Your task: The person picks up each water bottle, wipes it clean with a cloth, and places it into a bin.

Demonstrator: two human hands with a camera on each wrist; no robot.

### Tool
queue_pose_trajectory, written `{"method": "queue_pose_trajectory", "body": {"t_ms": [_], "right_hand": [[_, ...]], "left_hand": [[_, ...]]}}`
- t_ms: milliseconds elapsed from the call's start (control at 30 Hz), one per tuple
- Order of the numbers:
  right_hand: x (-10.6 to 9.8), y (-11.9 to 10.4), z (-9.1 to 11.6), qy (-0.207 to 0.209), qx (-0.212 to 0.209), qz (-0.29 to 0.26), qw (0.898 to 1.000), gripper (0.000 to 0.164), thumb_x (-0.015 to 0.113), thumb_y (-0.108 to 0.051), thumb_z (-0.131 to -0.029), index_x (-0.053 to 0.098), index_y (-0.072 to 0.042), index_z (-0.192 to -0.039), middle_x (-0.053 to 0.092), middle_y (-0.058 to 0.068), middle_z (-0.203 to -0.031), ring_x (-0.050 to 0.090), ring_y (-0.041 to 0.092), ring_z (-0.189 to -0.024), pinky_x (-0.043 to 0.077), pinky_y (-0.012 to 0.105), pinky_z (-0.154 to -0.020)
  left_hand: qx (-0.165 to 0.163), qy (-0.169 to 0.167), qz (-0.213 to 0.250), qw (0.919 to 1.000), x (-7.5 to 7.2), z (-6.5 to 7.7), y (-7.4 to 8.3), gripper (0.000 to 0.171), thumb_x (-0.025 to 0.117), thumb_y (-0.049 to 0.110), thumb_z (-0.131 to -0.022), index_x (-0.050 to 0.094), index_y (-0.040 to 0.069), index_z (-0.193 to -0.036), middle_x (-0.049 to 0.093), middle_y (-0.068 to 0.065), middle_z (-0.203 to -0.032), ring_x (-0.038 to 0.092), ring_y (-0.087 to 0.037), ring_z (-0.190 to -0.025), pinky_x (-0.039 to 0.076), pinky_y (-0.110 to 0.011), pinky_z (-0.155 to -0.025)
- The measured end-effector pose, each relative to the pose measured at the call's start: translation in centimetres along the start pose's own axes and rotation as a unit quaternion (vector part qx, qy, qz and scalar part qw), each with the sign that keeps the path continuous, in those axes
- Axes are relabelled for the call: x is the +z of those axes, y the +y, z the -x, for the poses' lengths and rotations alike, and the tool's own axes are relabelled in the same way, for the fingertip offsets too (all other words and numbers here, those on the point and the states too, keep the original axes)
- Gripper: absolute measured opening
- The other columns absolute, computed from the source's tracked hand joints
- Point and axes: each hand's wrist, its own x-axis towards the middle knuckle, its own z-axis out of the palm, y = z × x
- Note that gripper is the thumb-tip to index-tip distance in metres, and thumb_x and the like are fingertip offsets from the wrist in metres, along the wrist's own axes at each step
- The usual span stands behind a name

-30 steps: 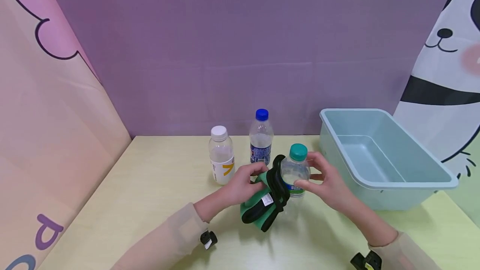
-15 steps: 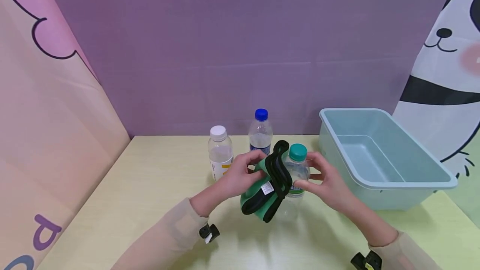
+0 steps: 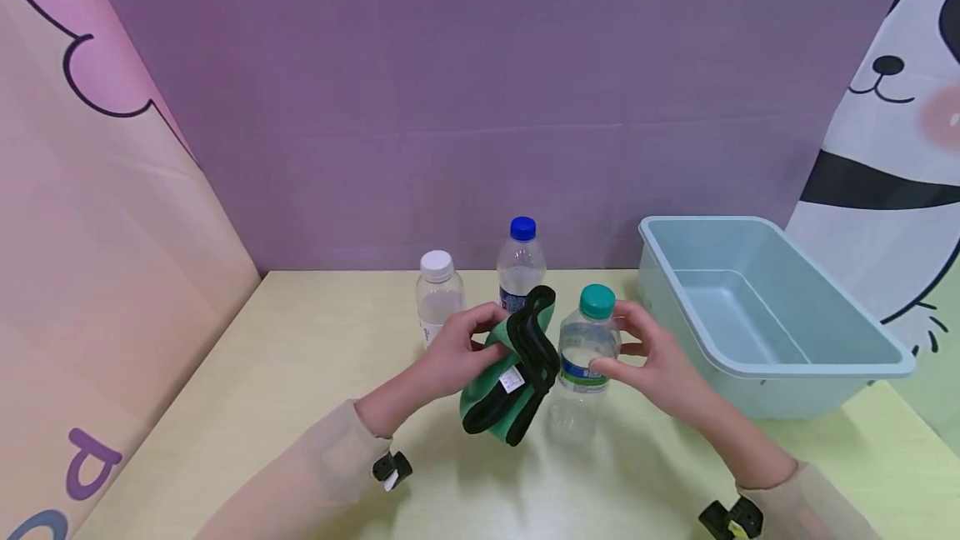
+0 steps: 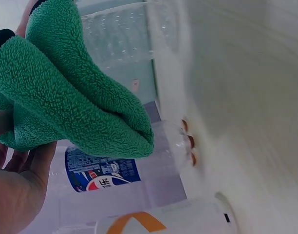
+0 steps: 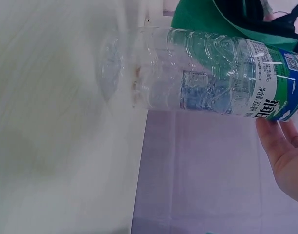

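My left hand (image 3: 457,354) pinches a folded green towel (image 3: 491,386) with black edging and a small white tag, held above the table. In the left wrist view the towel's (image 4: 81,92) fluffy fold hangs in front of the fingers. My right hand (image 3: 660,363) grips a clear plastic bottle (image 3: 581,344) with a teal cap and a blue-green label, thumb in front and fingers behind. That bottle is upright, its base close over the tabletop. In the right wrist view the bottle (image 5: 212,73) shows ribbed sides, with the towel beyond it.
A blue-capped bottle (image 3: 521,265) and a white-capped bottle (image 3: 439,302) stand behind my left hand, both partly hidden. To the right, a pale blue basin (image 3: 813,371) sits on the pale wooden table (image 3: 300,357). A purple cloth backdrop (image 3: 450,107) rises at the back.
My left hand raised the towel a little, then drew it left, away from the teal-capped bottle, uncovering more of it. The right hand has hardly moved.
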Motion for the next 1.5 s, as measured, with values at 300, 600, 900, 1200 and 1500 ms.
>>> {"method": "queue_pose_trajectory", "body": {"t_ms": [300,600,900,1200,1500], "right_hand": [[-0.4,-0.1,-0.1,-0.018,0.001,0.006,1.0,0.055,0.074,0.001,-0.082,0.051,-0.001,-0.131,0.061,0.011,-0.117,0.055,0.005,-0.107,0.052,0.032,-0.083],[-0.6,-0.1,-0.1,-0.023,-0.005,0.014,1.0,0.059,0.074,0.0,-0.081,0.05,-0.001,-0.135,0.06,0.012,-0.122,0.052,0.003,-0.111,0.051,0.032,-0.084],[0.2,-0.7,0.2,0.012,0.019,0.03,0.999,0.071,0.078,-0.002,-0.079,0.042,-0.006,-0.14,0.058,0.009,-0.123,0.052,0.023,-0.115,0.05,0.035,-0.085],[1.3,-1.9,0.0,0.063,0.06,0.057,0.995,0.082,0.084,-0.01,-0.074,0.036,-0.006,-0.141,0.053,0.01,-0.128,0.048,0.032,-0.12,0.049,0.045,-0.082],[1.9,-2.1,0.1,0.098,0.066,0.076,0.99,0.07,0.084,-0.013,-0.075,0.044,-0.003,-0.131,0.054,0.007,-0.12,0.049,0.023,-0.112,0.049,0.036,-0.078]], "left_hand": [[-0.016,-0.003,0.002,0.9999,-0.6,1.1,-0.8,0.01,0.061,-0.002,-0.091,0.062,0.002,-0.1,0.066,-0.011,-0.098,0.059,-0.023,-0.091,0.056,-0.031,-0.072],[-0.019,0.009,-0.009,0.9997,-1.1,1.6,-0.9,0.011,0.062,-0.003,-0.09,0.062,0.001,-0.1,0.066,-0.011,-0.098,0.059,-0.023,-0.089,0.055,-0.03,-0.073],[-0.034,0.011,-0.008,0.9993,-1.4,1.9,-0.9,0.011,0.063,-0.002,-0.09,0.062,0.0,-0.101,0.065,-0.011,-0.098,0.058,-0.023,-0.088,0.055,-0.03,-0.074],[-0.034,0.012,-0.005,0.9993,-1.6,1.8,-1.1,0.011,0.062,-0.002,-0.09,0.061,0.0,-0.101,0.066,-0.012,-0.098,0.059,-0.023,-0.086,0.055,-0.03,-0.074],[-0.031,0.014,-0.006,0.9994,-1.7,1.9,-1.1,0.011,0.063,-0.003,-0.09,0.061,0.0,-0.101,0.066,-0.012,-0.098,0.059,-0.023,-0.086,0.055,-0.03,-0.074]]}}
